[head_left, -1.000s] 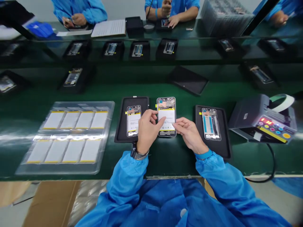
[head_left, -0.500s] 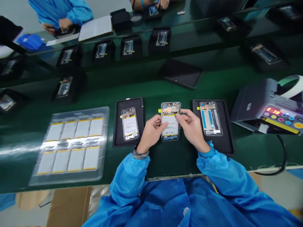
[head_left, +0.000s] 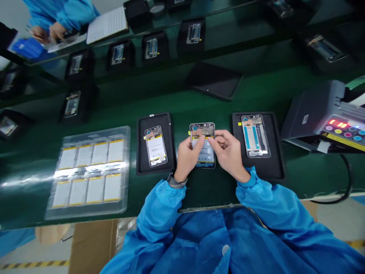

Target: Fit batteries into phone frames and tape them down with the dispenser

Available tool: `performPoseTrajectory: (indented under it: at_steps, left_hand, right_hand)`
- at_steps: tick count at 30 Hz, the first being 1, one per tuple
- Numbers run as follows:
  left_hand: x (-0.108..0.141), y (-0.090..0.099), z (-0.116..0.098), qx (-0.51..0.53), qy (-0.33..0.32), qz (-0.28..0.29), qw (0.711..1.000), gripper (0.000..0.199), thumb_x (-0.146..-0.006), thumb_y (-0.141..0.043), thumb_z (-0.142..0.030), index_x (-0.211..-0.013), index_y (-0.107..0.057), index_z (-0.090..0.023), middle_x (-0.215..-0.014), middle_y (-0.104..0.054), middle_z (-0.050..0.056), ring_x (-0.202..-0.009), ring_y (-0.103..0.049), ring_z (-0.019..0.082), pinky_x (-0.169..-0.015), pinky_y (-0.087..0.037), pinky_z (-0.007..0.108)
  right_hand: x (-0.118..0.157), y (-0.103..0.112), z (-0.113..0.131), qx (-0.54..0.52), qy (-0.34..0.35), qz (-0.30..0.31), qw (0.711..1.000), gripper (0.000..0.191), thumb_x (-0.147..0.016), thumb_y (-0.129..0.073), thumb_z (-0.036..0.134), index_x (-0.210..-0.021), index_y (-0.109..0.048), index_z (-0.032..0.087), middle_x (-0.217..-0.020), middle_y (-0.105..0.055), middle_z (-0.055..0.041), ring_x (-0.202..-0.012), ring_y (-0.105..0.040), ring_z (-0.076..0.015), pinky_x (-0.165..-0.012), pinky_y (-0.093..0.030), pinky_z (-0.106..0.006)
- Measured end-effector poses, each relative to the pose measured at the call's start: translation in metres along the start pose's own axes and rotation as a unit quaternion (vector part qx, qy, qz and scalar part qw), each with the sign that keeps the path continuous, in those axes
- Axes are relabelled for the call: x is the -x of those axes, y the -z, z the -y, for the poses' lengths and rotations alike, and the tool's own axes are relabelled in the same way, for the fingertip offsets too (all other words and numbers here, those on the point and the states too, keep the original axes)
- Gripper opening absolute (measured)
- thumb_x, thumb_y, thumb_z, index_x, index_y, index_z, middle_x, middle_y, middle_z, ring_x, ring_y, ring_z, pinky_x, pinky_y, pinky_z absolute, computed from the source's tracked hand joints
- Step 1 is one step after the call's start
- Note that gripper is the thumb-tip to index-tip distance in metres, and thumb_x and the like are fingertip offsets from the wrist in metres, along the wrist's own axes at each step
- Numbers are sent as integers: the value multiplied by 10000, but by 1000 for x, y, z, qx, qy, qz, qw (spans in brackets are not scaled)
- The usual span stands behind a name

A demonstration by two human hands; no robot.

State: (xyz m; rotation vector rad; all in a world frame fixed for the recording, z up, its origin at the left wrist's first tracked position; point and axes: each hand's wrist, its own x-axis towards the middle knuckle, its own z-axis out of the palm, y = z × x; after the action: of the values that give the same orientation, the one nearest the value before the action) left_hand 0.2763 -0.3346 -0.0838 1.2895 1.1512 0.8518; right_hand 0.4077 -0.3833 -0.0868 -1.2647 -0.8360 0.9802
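Note:
An open phone body [head_left: 205, 156] with a white battery in it is between my hands, over the green table. My left hand [head_left: 189, 154] grips its left edge, the thumb lying on the battery's upper part. My right hand [head_left: 228, 152] holds the right edge, its thumb near the battery's yellow top strip. To the left, a black tray [head_left: 141, 152] bears a phone body with a battery [head_left: 156, 149]. On the right, another black tray [head_left: 276, 152] carries a phone body with blue strips [head_left: 256, 137] and no battery.
A clear plastic tray [head_left: 125, 190] of several white batteries lies at the left. A grey dispenser [head_left: 310, 110] with red digits stands at the right. Behind lie a dark tray [head_left: 213, 80] and several phone bodies on black trays. Across the table is a person's blue sleeve [head_left: 76, 13].
My left thumb has moved up the battery towards its top edge. My right thumb has shifted slightly left. The whole view has shifted a little, and the other person's hands have moved.

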Motion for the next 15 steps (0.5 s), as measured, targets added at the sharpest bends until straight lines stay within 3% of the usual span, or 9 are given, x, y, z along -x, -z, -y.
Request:
performPoseTrajectory:
  at_steps: [7,15]
  left_hand:
    - [0,-2,-2,-18,-12,-22,1000,386,-873,-713,-513,-847,-731,-128,-747,-680,28,-643,-544,122,-584,-438,225]
    - [-1,4,-1,0,-28,22,999,404,-912,-676,-527,-1019,-745,-144,-863,-719,46,-716,-596,136,-641,-481,226]
  right_hand:
    - [5,-1,0,16,4,4,1000,333,-899,-732,484,-1011,-586,207,-646,-556,54,-540,-489,-105,-520,-407,-237]
    - [5,0,-1,26,13,5,1000,288,-937,-699,458,-1009,-581,206,-644,-524,63,-543,-468,-98,-522,-380,-229]
